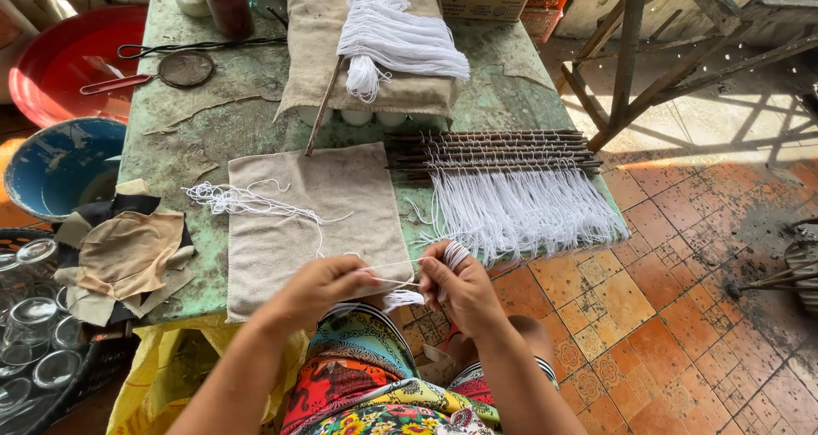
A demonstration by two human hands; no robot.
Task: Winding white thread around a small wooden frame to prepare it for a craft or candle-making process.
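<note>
Two hands, left [319,286] and right [460,286], are pinching a white string bundle [400,297] taut at the tabletop [213,120] edge; a slipping pinch is risking strands dropping floorward.

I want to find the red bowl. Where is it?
In the head view, the red bowl sits at the far left, beside the green table, just above the blue bowl.

Both hands [328,286] [460,286] pinch white string [400,299]; cloth [315,222] beneath
</note>
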